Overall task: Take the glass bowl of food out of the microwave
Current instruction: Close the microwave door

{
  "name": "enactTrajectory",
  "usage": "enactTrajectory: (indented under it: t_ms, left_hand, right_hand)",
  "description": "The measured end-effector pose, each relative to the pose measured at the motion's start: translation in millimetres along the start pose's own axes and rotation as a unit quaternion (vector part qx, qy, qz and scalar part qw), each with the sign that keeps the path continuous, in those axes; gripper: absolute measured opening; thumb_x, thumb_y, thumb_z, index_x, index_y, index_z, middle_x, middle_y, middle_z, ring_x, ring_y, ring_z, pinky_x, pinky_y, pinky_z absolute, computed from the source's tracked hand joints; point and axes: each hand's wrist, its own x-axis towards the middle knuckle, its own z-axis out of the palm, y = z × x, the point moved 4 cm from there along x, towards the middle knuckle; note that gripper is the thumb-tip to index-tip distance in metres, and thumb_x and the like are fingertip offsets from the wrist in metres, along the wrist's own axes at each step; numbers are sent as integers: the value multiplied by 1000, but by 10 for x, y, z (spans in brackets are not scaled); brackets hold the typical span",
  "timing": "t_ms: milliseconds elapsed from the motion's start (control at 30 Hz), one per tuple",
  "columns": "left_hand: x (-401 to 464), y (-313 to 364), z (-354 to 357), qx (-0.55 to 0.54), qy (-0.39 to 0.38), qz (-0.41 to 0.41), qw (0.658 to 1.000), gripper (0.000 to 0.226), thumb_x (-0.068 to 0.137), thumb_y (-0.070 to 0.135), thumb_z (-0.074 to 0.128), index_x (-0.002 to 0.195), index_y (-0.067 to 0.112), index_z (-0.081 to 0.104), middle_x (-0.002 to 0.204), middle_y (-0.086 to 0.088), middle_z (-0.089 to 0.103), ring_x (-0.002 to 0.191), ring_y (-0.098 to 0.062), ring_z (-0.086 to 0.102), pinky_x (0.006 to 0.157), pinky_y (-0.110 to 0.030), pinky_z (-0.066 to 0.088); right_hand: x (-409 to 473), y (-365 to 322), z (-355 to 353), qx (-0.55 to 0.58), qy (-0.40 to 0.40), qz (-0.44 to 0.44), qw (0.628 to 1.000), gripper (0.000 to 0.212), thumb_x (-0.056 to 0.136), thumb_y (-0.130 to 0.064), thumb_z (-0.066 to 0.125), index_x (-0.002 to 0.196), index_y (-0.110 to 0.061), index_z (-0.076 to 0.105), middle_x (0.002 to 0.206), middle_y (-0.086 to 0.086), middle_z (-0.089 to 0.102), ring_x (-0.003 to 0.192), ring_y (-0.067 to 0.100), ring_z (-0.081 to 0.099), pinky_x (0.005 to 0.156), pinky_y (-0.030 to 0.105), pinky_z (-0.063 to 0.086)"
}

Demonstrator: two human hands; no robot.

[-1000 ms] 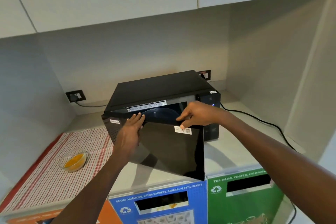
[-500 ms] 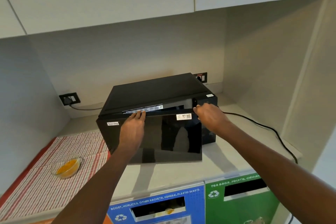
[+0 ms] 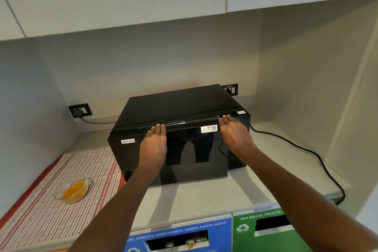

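Observation:
The black microwave (image 3: 178, 108) stands on the white counter with its drop-down door (image 3: 184, 153) upright against the body. My left hand (image 3: 153, 145) lies flat on the door's upper left, fingertips at the top edge. My right hand (image 3: 234, 133) presses flat on the door's upper right beside a white sticker. Neither hand holds anything. The glass bowl (image 3: 72, 188) with yellow food sits on the striped cloth (image 3: 41, 217), left of the microwave.
A black power cord (image 3: 302, 149) runs from the microwave across the counter (image 3: 204, 196) to the right edge. Wall sockets sit behind the microwave. Blue and green waste bins (image 3: 263, 229) stand below the counter front. Cabinets hang overhead.
The door swung up from half open to upright against the microwave, both hands pushing it. My right hand shifted from the door's top edge to lie flat on its front.

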Motion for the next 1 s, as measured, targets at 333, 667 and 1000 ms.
enactTrajectory:
  t_ms: [333, 667, 1000]
  left_hand:
    - [73, -5, 95, 4, 24, -1, 1000, 65, 92, 11, 59, 149, 7, 29, 154, -14, 40, 143, -27, 37, 114, -36, 32]
    - [107, 4, 89, -15, 27, 0, 1000, 63, 95, 11, 55, 151, 8, 23, 158, -13, 33, 146, -27, 30, 116, -37, 30]
    - [126, 28, 96, -24, 14, -18, 999, 65, 95, 13, 56, 151, 9, 22, 158, -13, 31, 146, -28, 30, 114, -38, 34]
  right_hand:
    - [128, 47, 185, 42, 20, 9, 999, 63, 94, -11, 59, 149, 0, 29, 156, 20, 34, 148, 31, 26, 121, 37, 17]
    - [180, 78, 225, 38, 17, -5, 999, 68, 92, -7, 62, 150, 0, 27, 157, 20, 32, 148, 31, 24, 121, 37, 17]
    - [245, 98, 333, 12, 36, -10, 999, 67, 90, -6, 63, 148, 1, 30, 154, 21, 37, 146, 32, 30, 119, 39, 21]
